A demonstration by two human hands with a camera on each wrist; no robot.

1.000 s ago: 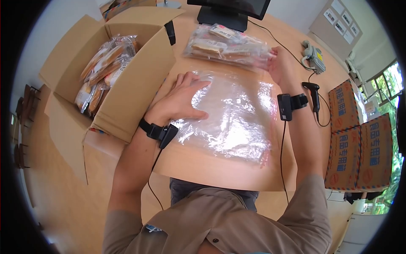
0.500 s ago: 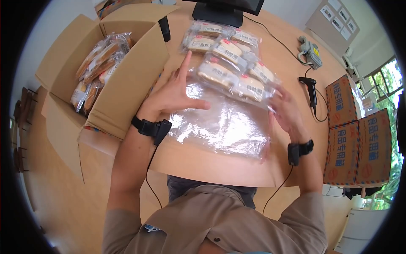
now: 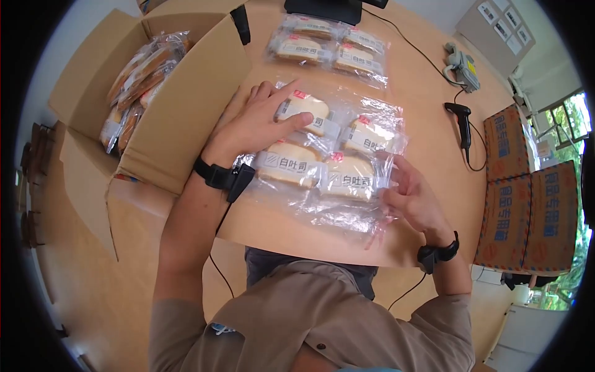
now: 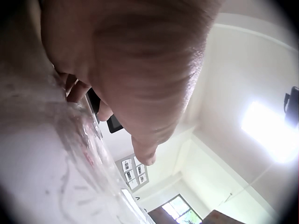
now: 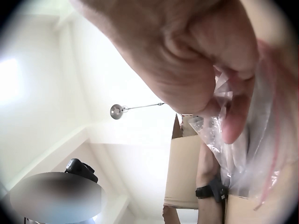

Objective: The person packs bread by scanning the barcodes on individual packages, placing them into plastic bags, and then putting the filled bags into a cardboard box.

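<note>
A clear bag of several wrapped white toast slices [image 3: 288,163] lies flat on the near part of the table, over clear plastic film [image 3: 334,218]. My left hand [image 3: 251,127] rests at its upper left corner, fingers extended and thumb spread over one slice. At the bag's right edge my right hand [image 3: 414,195] pinches the plastic between thumb and fingers. The right wrist view shows that hand [image 5: 210,60] with crinkled plastic [image 5: 254,135] at its fingertips. In the left wrist view, my left hand [image 4: 135,70] is beside blurred plastic [image 4: 84,135].
Another bag of toast [image 3: 356,57] lies at the back, before a monitor stand [image 3: 325,9]. An open carton [image 3: 189,111] with wrapped bread [image 3: 145,77] stands left. Right are a telephone [image 3: 462,67], a scanner [image 3: 460,124] and stacked cartons [image 3: 508,217].
My right hand has brought one toast bag from the back towards me, onto the flat film. The other bag stays behind. My left hand has barely shifted and now lies over the bag's corner.
</note>
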